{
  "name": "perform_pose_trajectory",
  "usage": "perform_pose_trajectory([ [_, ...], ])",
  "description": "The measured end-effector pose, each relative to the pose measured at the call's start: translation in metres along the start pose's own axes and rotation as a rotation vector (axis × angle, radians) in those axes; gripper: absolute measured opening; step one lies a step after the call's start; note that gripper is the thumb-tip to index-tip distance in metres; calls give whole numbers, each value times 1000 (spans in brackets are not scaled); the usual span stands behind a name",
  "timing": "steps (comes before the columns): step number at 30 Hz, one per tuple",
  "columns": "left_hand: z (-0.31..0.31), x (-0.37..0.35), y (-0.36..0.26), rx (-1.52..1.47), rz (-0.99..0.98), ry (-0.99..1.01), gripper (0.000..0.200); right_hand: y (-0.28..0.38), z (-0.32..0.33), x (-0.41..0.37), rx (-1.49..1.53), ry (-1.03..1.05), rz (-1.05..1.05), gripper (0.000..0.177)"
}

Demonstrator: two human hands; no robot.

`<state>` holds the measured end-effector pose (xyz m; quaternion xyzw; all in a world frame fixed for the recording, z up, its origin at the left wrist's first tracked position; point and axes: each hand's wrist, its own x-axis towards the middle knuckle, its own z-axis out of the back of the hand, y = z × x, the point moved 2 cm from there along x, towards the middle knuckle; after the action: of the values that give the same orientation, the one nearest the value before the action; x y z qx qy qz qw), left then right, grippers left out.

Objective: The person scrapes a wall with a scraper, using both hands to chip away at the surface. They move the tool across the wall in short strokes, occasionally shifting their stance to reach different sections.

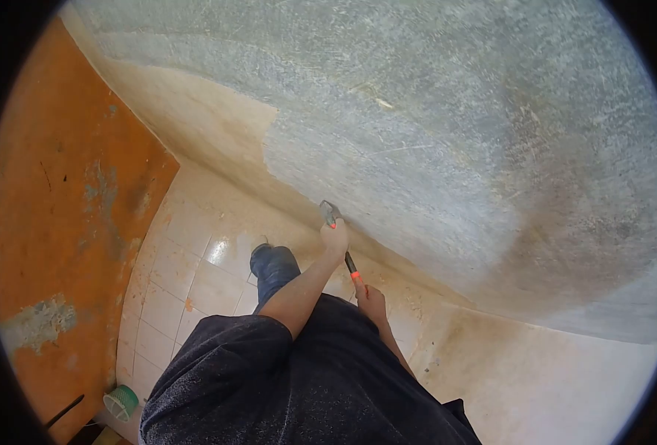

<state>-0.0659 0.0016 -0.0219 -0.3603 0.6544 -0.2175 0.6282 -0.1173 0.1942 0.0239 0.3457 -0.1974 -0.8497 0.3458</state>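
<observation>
Both of my hands are closed on one long-handled scraper (352,265). Its grey metal head (327,213) is right at the wall (447,178), along the lower border between grey surface and cream paint. My left hand (334,237) wraps around the tool just below the head, where a bit of orange shows. Farther down, my right hand (371,302) grips the black and orange handle near its lower end. The wall is mostly rough grey, with a cream-painted strip (195,111) at its upper left and along its foot.
An orange panel (69,208) with bare patches stands at the left. White floor tiles (169,267), dusty and stained, lie below me. A green basket (120,401) sits on the floor at lower left. Another pale wall (543,378) meets the grey one at lower right.
</observation>
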Motion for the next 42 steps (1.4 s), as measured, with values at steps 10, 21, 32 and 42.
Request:
perform_pose_trajectory([
  [10, 46, 73, -52, 83, 121, -150, 22, 62, -49, 49, -88, 70, 66, 60],
  [21, 23, 43, -15, 107, 24, -83, 25, 42, -21, 10, -8, -1, 5, 58],
  [32, 17, 35, 0, 23, 20, 1, 24, 18, -26, 9, -53, -18, 62, 54],
  [42, 45, 43, -30, 108, 52, -53, 23, 46, -56, 12, 7, -28, -64, 63],
])
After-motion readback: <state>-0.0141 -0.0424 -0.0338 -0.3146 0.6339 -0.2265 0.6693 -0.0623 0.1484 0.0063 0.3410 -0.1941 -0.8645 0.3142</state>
